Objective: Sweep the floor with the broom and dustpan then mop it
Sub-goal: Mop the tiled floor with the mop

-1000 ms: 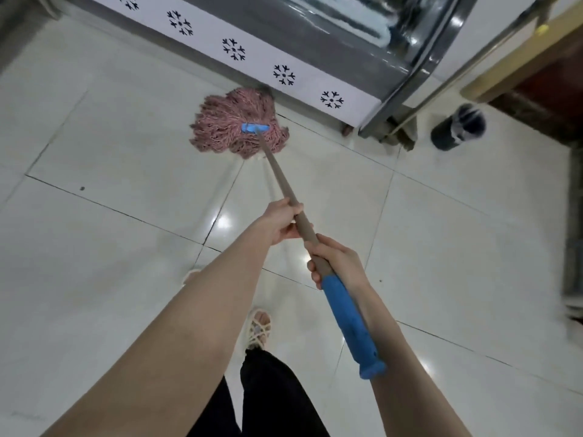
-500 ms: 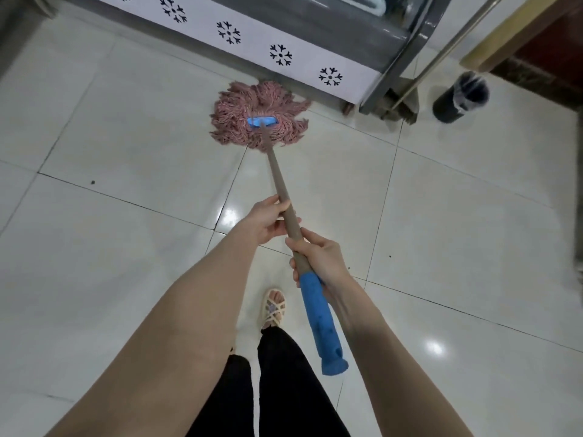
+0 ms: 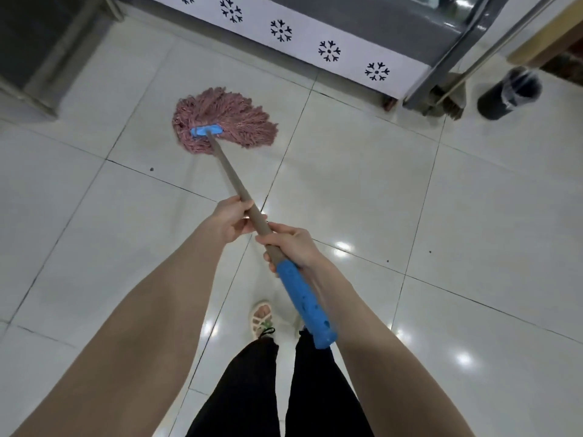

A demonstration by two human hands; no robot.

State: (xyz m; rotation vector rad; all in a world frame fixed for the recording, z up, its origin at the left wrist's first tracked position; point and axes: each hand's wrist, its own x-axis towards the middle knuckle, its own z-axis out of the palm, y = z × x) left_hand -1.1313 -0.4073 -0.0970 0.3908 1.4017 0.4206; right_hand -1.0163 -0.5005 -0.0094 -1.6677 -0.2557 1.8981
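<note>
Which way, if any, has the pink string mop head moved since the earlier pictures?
Yes. The pink string mop head has slid left, away from the white snowflake-patterned panel: earlier it covered the dark tile joint, now it lies left of it.

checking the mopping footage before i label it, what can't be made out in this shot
Head view, the only one:
- Floor under the mop head: covered by its strands.
- Broom: handle runs off the top edge; bristles partly behind the cabinet corner.
- Black bin: contents blurred.
- Dark speck: too small to tell dirt from tile mark.
</note>
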